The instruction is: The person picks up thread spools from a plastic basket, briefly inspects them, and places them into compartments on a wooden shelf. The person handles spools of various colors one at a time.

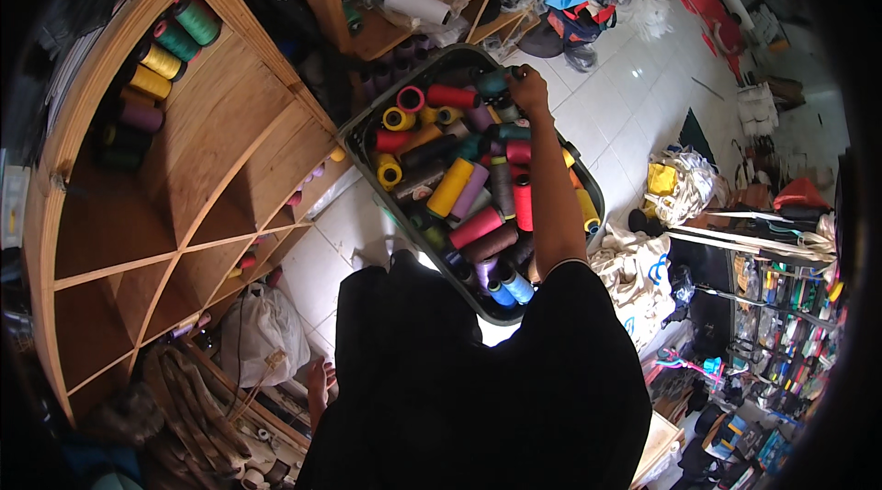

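A dark plastic bin (360, 143) full of thread spools in several colours stands tilted in front of me. My right hand (530, 89) reaches to its far end with the fingers closed around a teal spool (492, 82). A yellow spool (449, 187) and a red spool (522, 201) lie among the others beside my forearm. My left hand is not visible; my black clothing fills the lower middle.
A wooden shelf unit (197, 146) stands at left, with green, yellow and purple spools (161, 58) in its top compartment. A white sack (262, 334) and a bare foot (319, 386) are on the tiled floor. Cloth bags (643, 270) and cluttered goods lie to the right.
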Action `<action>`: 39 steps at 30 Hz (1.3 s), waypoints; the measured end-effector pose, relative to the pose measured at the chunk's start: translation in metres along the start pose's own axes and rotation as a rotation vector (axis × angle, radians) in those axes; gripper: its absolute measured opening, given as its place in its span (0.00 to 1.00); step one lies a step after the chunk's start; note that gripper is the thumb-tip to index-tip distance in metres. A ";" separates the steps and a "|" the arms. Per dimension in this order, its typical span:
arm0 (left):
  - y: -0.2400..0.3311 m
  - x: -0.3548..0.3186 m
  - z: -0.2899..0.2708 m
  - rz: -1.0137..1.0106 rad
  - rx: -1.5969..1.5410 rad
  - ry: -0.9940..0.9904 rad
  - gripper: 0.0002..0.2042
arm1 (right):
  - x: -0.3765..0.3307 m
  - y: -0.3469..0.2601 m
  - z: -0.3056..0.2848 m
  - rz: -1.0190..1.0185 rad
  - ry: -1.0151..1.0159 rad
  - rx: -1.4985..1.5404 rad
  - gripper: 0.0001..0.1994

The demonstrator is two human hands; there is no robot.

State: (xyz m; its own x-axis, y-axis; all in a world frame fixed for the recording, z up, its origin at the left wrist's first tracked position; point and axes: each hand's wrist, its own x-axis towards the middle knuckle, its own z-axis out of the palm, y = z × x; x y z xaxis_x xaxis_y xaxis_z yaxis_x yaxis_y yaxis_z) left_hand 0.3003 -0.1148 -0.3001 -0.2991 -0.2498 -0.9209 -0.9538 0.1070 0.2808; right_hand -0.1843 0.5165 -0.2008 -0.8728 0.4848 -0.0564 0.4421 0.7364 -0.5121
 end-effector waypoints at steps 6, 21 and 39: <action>0.021 0.030 -0.004 -0.035 -0.102 0.054 0.21 | -0.008 0.021 0.003 -0.044 -0.144 0.074 0.23; 0.123 0.043 -0.008 0.723 -0.016 0.280 0.10 | -0.063 -0.013 -0.052 -0.445 -0.413 0.253 0.22; 0.361 -0.234 0.057 1.337 -0.472 -0.183 0.20 | -0.293 -0.237 -0.059 -0.370 -0.731 1.519 0.40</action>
State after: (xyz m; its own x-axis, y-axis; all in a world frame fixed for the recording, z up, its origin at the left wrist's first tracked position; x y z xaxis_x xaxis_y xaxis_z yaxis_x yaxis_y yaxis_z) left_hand 0.0278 0.0374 0.0010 -0.9918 -0.0888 0.0917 0.1061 -0.1744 0.9789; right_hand -0.0208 0.2277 -0.0123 -0.9711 -0.2092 0.1152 0.0128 -0.5272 -0.8496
